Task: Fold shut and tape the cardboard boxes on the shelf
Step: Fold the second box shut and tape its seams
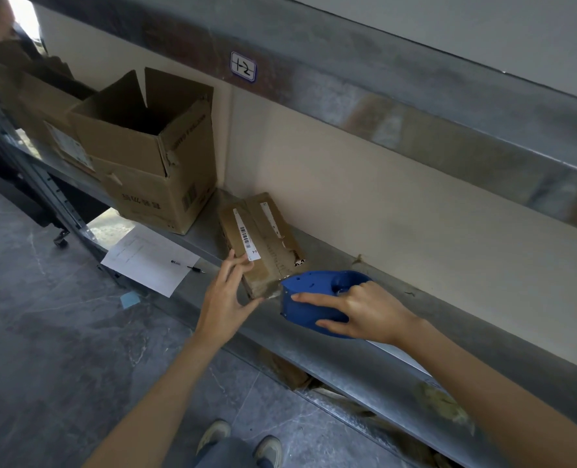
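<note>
- The small box lies flat on the shelf with its flaps down. The right grip is curled round the blue tape dispenser at the box's near end, forefinger stretched along the dispenser's side.
- The left grip is spread, with straight fingers against the box's left side and the thumb at its near corner. That only steadies the box. If the dispenser tugs, the light box could swivel and the tape run crooked off the seam.
- The box's near end is close to the shelf's front edge, so a hard pull toward the person might drag it over.
- Tape laid carelessly could cover the barcode strip on the box's top.
- The large box, left of the small box, stands with its flaps up, unfolded.
- Writing: the barcode strip seems to end in "44". A tag on the rail above the box reads "12" by hand. The large box's printed characters are upside down and I cannot read them. The paper left of the box, with a pen on it, is too faint.
</note>
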